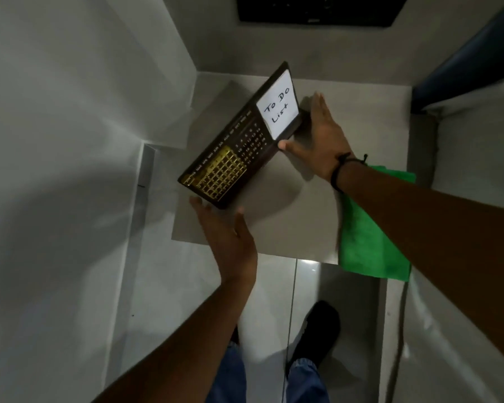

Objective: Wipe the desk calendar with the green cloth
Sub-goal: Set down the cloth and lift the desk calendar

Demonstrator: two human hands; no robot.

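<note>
calendar (239, 141) tilted on shelf (288, 216) | left hand (230, 237) at its near end, fingers spread | right hand (320, 138) at far end, fingers together, thumb touching | cloth (372, 239) right of calendar

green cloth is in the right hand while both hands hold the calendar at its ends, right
Not quite. The head view shows the green cloth lying on the desk under the right forearm, not held. Both hands, left and right, are at the calendar ends.

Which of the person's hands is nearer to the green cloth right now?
The right. The right hand is at the calendar's far end, its forearm passing over the green cloth. The left hand is at the calendar's near end, across the desk from the cloth.
</note>
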